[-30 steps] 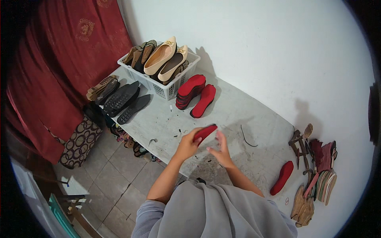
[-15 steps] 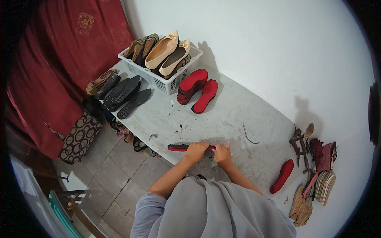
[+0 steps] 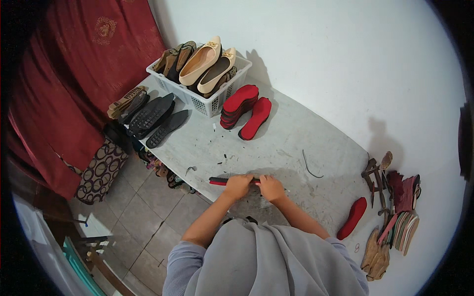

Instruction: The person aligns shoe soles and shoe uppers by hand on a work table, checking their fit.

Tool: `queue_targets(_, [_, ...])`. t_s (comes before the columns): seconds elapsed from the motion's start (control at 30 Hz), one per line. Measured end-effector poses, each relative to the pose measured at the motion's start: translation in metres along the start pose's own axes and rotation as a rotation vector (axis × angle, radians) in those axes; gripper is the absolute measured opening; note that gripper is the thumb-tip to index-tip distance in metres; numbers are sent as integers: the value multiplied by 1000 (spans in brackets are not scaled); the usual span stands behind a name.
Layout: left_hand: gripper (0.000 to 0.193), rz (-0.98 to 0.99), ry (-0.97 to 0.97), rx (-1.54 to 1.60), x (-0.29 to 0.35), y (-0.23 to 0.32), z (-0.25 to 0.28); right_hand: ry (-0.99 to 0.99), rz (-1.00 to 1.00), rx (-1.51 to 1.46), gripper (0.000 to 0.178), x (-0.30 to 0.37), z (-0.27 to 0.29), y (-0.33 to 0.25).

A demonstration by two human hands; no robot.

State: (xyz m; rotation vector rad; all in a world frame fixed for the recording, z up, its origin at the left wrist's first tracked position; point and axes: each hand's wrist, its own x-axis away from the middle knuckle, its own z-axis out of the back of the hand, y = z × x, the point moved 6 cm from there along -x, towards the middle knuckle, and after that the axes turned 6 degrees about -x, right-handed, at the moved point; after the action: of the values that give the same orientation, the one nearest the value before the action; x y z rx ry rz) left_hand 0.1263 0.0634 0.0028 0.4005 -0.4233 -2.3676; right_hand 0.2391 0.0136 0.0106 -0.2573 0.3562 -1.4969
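Note:
A red and black shoe sole (image 3: pixel 217 181) is held edge-up near the table's front edge, its far-left end sticking out. Around its middle are the fingers of my left hand (image 3: pixel 238 186). My right hand (image 3: pixel 271 188) grips the other end, close beside the left, and covers most of it. Another red sole (image 3: pixel 352 218) lies by itself to the right. Farther back, a stack of red soles (image 3: pixel 239 106) has one more red sole (image 3: pixel 255 119) against its right side.
On the pale worktable (image 3: pixel 291 133), a white basket (image 3: pixel 212 103) of shoes stands at the back, with black soles (image 3: pixel 157 116) to its left. Tools (image 3: pixel 377 177), striped pieces (image 3: pixel 405 232) and tan pieces (image 3: pixel 375 256) lie at the far right. Dark scraps dot the surface.
My right hand has shifted left along the sole, nearer my left hand, and its raised fingers have folded down around it. The sole stays in nearly the same place.

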Motion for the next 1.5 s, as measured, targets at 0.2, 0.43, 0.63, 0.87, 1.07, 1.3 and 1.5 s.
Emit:
queue_targets(0.2, [16,104,104,-190,17,-4,11,64,38,-7,27,-4,11,-4])
queue_targets(0.43, [22,118,81,-182,14,-10,7,-175,58,120,15,-35,4,-22])
queue_targets(0.63, [27,162,66,-104,23,-19,18,-121,173,-34,14,-29,0,-15])
queue_targets(0.87, [25,179,328,-133,63,-37,43,-83,177,-75,19,-26,5,-19])
queue_targets(1.07, [31,208,362,-61,69,-43,40,-140,148,-28,21,-28,4,-22])
queue_targets(1.3, [33,209,172,5,60,-48,36,-91,272,0,22,-29,-1,-52])
queue_targets(1.5, [52,524,615,288,93,-70,42,-103,233,-44,20,-33,0,-49])
